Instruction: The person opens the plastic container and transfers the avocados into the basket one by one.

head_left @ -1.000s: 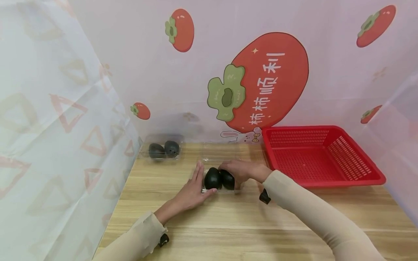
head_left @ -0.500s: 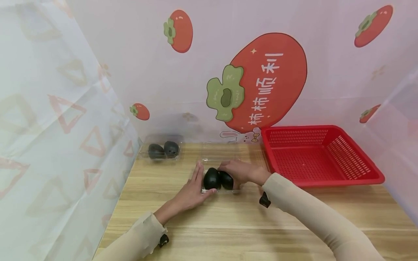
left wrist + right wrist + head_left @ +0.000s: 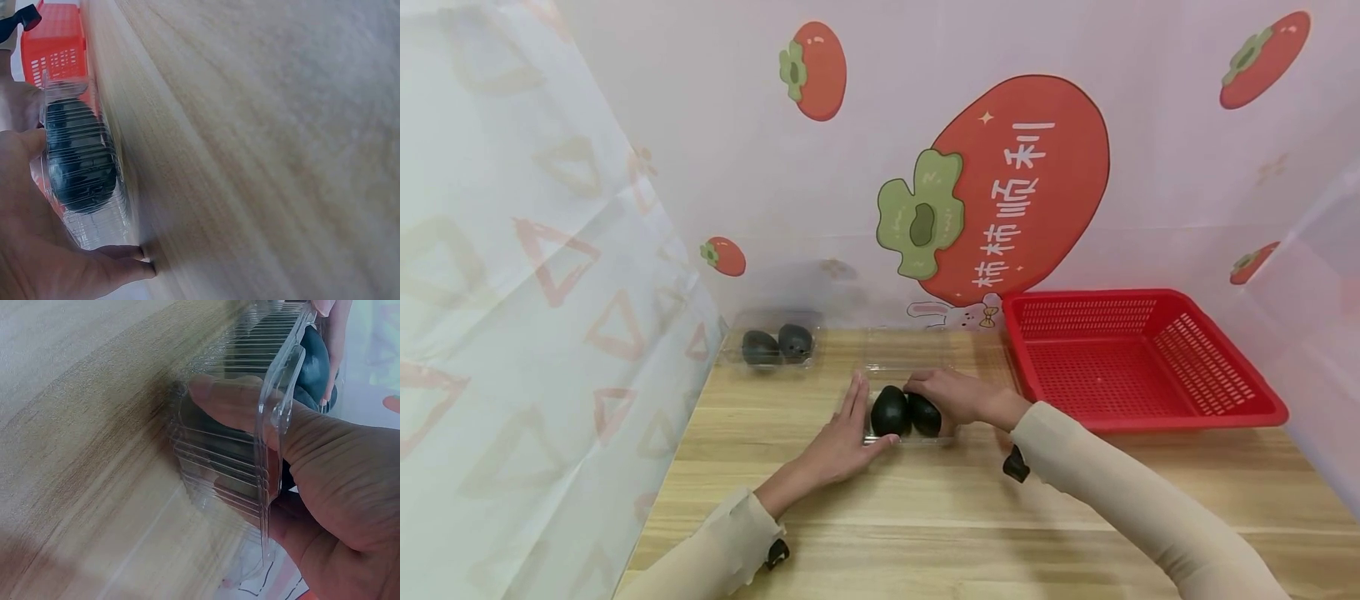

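A clear plastic clamshell box point(image 3: 94, 228) sits on the table with its lid point(image 3: 908, 348) folded back behind it. Two dark green avocados lie side by side in it, the left avocado point(image 3: 889, 412) and the right avocado point(image 3: 924, 416). My right hand point(image 3: 957, 395) grips the right avocado, thumb inside the box as the right wrist view shows; its far fingers are partly hidden. At the box's left side my left hand point(image 3: 841, 440) rests with straight fingers along the wall and the thumb over the front rim.
A second clear box point(image 3: 775, 318) with two avocados stands at the back left of the wooden table point(image 3: 925, 533). On the right, close to my right forearm, is a red perforated basket point(image 3: 1157, 422). A printed cloth point(image 3: 820, 183) hangs behind the table.
My right hand and wrist have shifted very slightly to the right, still at the right avocado. The left hand, box and avocados stay in place.
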### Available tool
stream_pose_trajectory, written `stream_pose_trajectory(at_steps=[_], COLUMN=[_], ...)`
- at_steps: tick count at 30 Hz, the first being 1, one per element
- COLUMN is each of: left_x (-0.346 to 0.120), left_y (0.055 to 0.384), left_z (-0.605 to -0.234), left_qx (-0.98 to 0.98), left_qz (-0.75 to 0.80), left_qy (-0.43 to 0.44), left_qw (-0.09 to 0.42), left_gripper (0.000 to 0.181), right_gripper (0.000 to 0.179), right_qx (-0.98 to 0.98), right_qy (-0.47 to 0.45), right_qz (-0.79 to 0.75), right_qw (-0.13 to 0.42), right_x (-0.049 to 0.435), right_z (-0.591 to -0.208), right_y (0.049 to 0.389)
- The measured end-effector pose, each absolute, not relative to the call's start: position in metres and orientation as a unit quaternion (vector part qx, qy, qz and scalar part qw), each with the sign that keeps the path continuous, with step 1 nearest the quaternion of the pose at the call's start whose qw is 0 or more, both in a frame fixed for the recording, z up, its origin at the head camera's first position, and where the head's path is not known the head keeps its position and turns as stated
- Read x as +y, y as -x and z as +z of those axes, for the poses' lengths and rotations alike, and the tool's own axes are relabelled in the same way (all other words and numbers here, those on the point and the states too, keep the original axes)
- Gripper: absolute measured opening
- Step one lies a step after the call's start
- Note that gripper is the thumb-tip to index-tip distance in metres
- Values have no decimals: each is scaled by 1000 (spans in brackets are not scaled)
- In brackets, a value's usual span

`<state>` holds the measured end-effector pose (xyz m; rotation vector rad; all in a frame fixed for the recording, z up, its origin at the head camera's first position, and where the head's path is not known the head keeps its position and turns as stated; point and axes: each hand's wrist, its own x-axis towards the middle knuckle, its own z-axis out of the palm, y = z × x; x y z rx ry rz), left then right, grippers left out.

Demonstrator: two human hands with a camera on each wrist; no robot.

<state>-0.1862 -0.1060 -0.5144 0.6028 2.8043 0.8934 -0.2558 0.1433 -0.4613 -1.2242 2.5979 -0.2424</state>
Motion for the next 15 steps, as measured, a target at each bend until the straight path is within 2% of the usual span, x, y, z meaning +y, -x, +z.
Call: stream_pose_trajectory(at_steps=[15], left_x=[-106], left_y=[185], left_z=[-513], left_qx=[934], left_qz=[291], left_qy=[-199], left_qw=[66], left_gripper=[108], right_gripper=[88], right_qx=[891], right_qy=[414], right_qz=[-126], right_qw=[139], right_x=[148], right_z=[-445], right_y=[258])
